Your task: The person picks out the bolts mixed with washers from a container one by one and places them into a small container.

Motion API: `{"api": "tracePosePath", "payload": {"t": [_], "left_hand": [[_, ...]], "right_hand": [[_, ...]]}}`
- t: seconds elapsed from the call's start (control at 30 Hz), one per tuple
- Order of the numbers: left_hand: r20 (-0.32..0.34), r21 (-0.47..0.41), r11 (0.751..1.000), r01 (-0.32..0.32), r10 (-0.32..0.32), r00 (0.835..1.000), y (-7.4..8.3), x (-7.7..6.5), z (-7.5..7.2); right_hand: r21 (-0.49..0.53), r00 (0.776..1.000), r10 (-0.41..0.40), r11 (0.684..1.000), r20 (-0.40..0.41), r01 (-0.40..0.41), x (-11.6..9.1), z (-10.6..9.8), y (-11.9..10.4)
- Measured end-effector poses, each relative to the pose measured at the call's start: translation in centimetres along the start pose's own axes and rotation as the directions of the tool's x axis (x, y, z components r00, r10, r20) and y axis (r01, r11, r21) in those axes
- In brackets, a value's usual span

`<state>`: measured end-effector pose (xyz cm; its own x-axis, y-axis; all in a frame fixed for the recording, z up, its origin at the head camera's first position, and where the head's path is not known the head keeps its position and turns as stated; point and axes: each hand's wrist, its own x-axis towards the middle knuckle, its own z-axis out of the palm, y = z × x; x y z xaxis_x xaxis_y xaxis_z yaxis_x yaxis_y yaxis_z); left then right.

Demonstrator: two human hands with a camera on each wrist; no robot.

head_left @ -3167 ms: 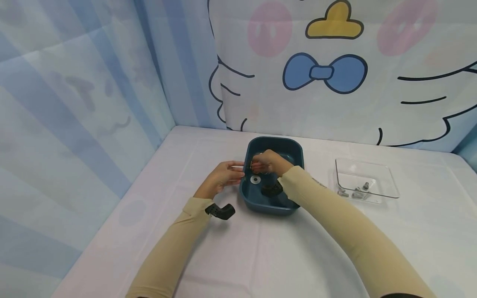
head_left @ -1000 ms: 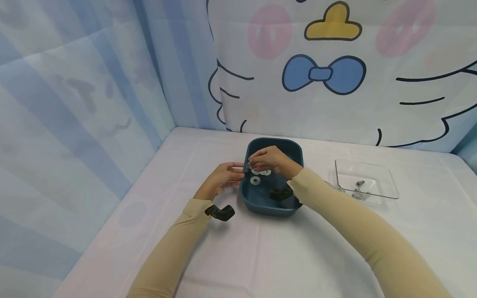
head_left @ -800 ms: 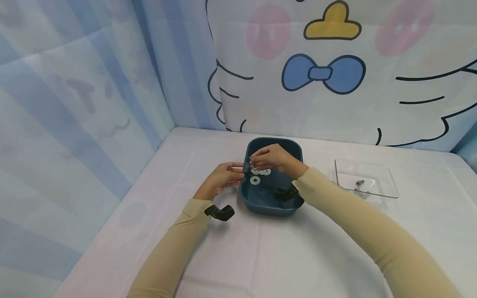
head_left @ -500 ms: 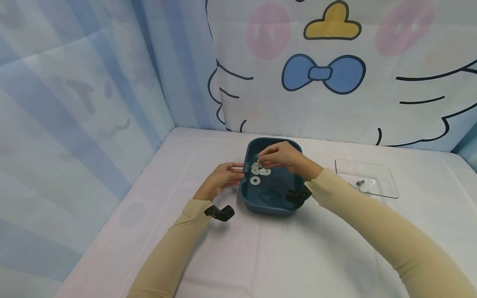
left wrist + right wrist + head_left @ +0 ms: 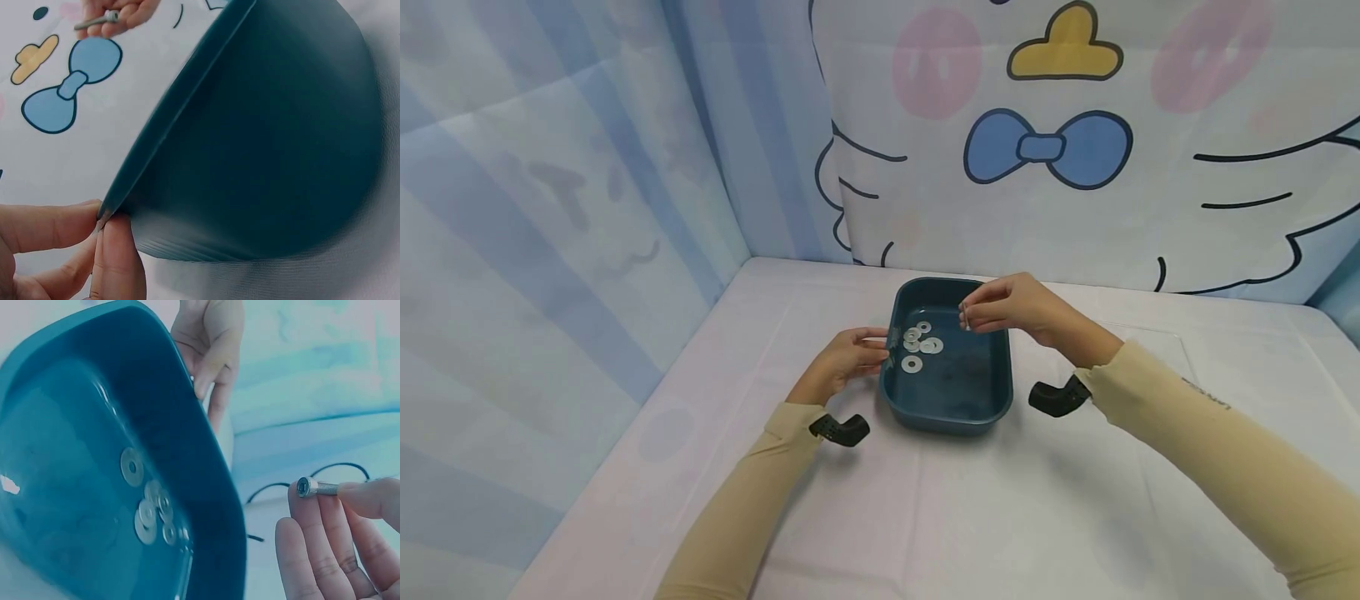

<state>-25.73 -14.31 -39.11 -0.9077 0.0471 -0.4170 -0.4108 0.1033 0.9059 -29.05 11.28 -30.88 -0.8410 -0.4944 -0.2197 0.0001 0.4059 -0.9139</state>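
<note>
My left hand [image 5: 842,362] pinches the left rim of a dark teal plastic bin [image 5: 946,425], thumb on one side and fingers on the other in the left wrist view. Several flat metal washers [image 5: 930,345] lie on the bin's floor near its left wall, some overlapping. Over the bin's right rim is my right hand [image 5: 1026,312], which pinches a small socket-head bolt [image 5: 317,487] between thumb and fingers. The knurled head with its hex recess shows in the right wrist view, the threaded shank partly covered by the thumb.
A clear plastic box [image 5: 1182,343] stands right of the bin, mostly hidden behind my right forearm. Black wrist mounts [image 5: 1060,398] hang below both wrists. A white cloth covers the table [image 5: 1000,517], and a printed curtain [image 5: 880,225] rises behind it.
My right hand has lifted out of the bin and moved right with the bolt, uncovering the washers. The sleeve now hides most of the clear box. The left hand stays at the rim.
</note>
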Motion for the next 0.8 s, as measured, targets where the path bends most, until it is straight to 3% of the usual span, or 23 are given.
{"api": "tracePosePath", "payload": {"t": [0.3, 0.8], "left_hand": [[0.004, -0.006, 1.000, 0.004, -0.004, 1.000, 0.0, -0.1, 0.0], [0.006, -0.013, 1.000, 0.001, -0.001, 1.000, -0.1, -0.3, 0.1]], "right_hand": [[-0.069, 0.999, 0.008, 0.998, -0.033, -0.011, -2.6, -2.5, 0.3], [-0.088, 0.994, 0.021, 0.996, -0.105, -0.030, -5.9, -7.2, 2.9]]}}
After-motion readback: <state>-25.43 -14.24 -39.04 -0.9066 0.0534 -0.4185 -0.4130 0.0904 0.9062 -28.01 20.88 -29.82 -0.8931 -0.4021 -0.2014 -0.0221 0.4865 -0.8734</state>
